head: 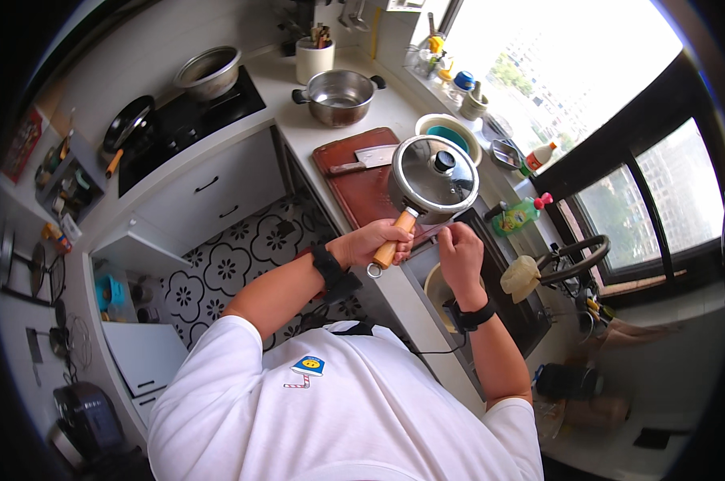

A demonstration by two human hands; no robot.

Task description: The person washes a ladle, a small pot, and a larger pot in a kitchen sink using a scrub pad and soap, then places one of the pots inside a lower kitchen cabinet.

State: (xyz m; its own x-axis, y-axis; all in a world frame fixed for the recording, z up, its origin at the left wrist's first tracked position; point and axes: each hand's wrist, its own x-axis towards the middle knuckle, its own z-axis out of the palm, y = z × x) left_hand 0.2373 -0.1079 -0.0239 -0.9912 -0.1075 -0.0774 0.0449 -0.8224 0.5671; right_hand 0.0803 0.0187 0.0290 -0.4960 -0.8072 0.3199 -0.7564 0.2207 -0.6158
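Note:
My left hand (pixel 377 240) grips the wooden handle of a metal saucepan (pixel 397 189). A glass lid (pixel 431 168) with a black knob and a metal rim covers the pan. The pan is over the right side of a reddish-brown cutting board (pixel 356 195), and I cannot tell whether it rests there. On the board lies a cleaver (pixel 374 157), its blade end partly hidden by the pan. My right hand (pixel 461 252), fingers curled, is just below the pan near the sink edge. Whether it pinches something thin is unclear.
A two-handled steel pot (pixel 340 99) stands behind the board. Beside it, a pale basin (pixel 419 123) holds a teal bowl (pixel 449 137). The sink (pixel 512 300) with a faucet (pixel 579 246) is to the right. A green dish-soap bottle (pixel 515 216) stands by the window. The cooktop (pixel 185 135) is at left.

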